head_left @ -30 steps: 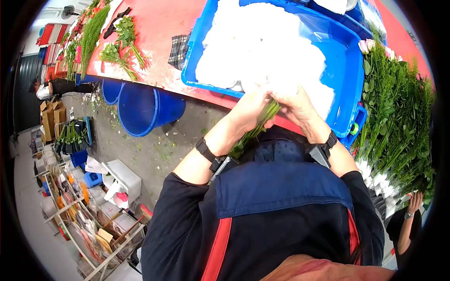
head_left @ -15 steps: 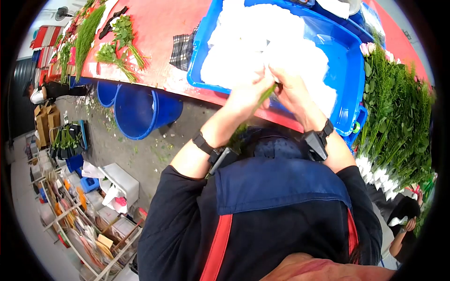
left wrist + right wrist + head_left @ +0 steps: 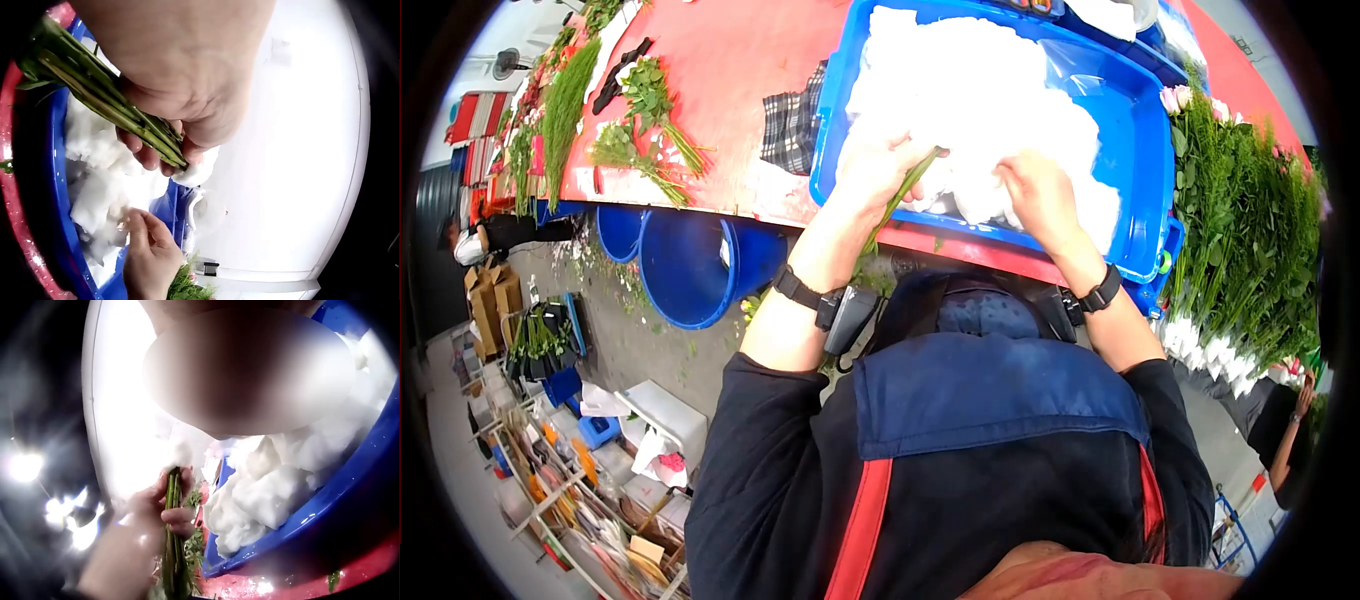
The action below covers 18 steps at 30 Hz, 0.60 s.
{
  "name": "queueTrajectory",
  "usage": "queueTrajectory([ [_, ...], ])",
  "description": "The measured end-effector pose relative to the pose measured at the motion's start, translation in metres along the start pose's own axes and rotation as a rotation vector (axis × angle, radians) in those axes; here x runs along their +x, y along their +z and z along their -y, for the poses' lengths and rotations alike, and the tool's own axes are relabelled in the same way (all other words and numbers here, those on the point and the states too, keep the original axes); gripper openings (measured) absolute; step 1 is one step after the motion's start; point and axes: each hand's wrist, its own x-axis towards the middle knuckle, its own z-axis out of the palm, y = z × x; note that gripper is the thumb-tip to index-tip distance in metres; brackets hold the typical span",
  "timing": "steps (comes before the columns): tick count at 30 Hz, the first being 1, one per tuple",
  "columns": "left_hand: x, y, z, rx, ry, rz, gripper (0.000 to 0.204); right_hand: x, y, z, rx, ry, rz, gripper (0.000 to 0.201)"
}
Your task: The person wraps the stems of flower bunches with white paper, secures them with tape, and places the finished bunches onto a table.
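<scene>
your left hand (image 3: 878, 165) is gripping a bundle of thin green flower stems (image 3: 893, 205), fingers curled tight round them; the cut ends are sitting at the near rim of the big blue plastic tub (image 3: 1142, 150) on the red table (image 3: 730, 60). your right hand (image 3: 1037, 190) is resting on the soft white wadding (image 3: 970, 90) piled in the tub, fingertips pressing into it; whether they are pinching a piece, you cannot tell. a bank of leafy green cut flowers (image 3: 1250, 230) is lying just right of the tub.

Bunched green stems (image 3: 895, 205) slant over white wadding (image 3: 980, 100).
</scene>
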Motion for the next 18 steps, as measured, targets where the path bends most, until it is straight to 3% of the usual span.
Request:
queueTrajectory([
  [1, -0.002, 0.0, -0.002, -0.027, 0.0, -0.006, 0.024, 0.0, 0.0, -0.001, 0.021, -0.011, -0.086, 0.01],
  [4, -0.008, 0.003, -0.006, -0.076, 0.006, 0.022, 0.021, 0.009, -0.022, 0.009, 0.133, 0.322, -0.071, 0.01],
  [7, -0.014, 0.008, -0.005, -0.094, -0.027, 0.148, 0.022, 0.019, -0.021, 0.022, 0.532, 0.558, 0.026, 0.01],
  [9, -0.022, 0.02, -0.011, -0.158, -0.117, 0.234, 0.023, 0.018, -0.006, 0.026, 0.637, 0.498, 0.07, 0.012],
  [11, -0.022, 0.023, -0.011, -0.176, -0.107, 0.189, 0.029, 0.019, 0.005, 0.039, 0.698, 0.449, 0.092, 0.014],
  [12, -0.017, 0.016, -0.003, -0.176, -0.106, 0.162, 0.028, 0.019, 0.0, 0.032, 0.867, 0.519, 0.271, 0.013],
  [16, -0.018, 0.002, 0.006, 0.015, -0.053, 0.078, 0.02, 0.028, -0.023, 0.011, 1.031, 0.728, 0.323, 0.011],
  [18, -0.021, 0.002, 0.006, 0.17, 0.035, 0.017, 0.017, 0.042, -0.031, 0.006, 1.104, 0.72, 0.316, 0.01],
])
